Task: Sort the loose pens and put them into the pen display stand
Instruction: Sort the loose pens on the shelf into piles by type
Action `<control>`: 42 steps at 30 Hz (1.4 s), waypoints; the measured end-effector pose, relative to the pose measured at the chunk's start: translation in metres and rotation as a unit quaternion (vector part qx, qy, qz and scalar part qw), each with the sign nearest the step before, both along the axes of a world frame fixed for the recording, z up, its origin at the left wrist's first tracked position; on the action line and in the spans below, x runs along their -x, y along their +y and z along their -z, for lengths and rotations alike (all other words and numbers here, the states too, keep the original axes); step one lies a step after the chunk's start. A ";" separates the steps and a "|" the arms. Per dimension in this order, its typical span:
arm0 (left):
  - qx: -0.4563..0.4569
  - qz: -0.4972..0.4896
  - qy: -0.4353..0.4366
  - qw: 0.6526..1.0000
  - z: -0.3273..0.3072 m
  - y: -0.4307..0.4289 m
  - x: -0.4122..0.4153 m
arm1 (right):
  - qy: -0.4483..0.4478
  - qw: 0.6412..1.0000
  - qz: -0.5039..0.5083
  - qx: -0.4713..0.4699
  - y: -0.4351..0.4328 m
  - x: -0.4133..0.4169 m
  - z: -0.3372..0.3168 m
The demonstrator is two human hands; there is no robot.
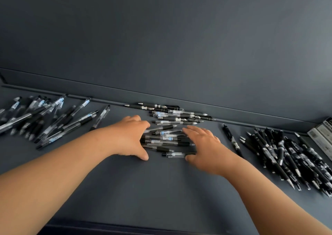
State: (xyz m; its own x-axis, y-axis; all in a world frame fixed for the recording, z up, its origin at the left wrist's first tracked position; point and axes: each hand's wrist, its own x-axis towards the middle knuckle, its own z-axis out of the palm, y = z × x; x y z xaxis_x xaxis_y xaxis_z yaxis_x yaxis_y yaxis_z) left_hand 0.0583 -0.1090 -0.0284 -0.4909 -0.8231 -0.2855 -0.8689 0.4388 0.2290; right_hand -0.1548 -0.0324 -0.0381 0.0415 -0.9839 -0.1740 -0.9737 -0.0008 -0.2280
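Presently, the left hand (129, 137) and right hand (206, 148) bracket the middle pen cluster (167, 138) on the tabletop (161, 189). The fingers are spread against the cluster's ends and grip nothing. A left pile (45, 119) and a right pile (287, 155) lie apart.

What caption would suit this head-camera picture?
Left hand and right hand flank a row of clear pens on a dark table.

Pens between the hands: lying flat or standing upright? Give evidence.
Lying flat. The pens lie side by side on the table, between left hand and right hand.
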 end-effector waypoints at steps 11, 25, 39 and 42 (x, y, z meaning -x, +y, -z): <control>0.042 -0.005 0.010 0.999 0.008 0.004 -0.011 | 0.024 0.999 0.001 -0.039 -0.022 -0.005 -0.010; 0.090 0.007 -0.013 0.996 0.011 0.011 -0.018 | 0.093 0.992 -0.085 -0.008 -0.028 -0.034 -0.007; 0.090 -0.083 0.014 0.992 0.005 0.007 -0.056 | 0.029 0.998 -0.061 0.005 -0.037 -0.042 -0.007; 0.060 -0.119 0.027 0.991 0.002 0.006 -0.068 | 0.010 0.998 -0.069 0.003 -0.041 -0.051 -0.004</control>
State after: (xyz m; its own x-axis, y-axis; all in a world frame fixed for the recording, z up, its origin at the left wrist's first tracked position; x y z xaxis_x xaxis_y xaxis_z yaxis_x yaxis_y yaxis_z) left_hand 0.1262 -0.1026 -0.0304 -0.2901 -0.9439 -0.1578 -0.9392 0.2492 0.2361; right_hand -0.1033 -0.0739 -0.0342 0.1731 -0.9701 -0.1703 -0.9684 -0.1362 -0.2087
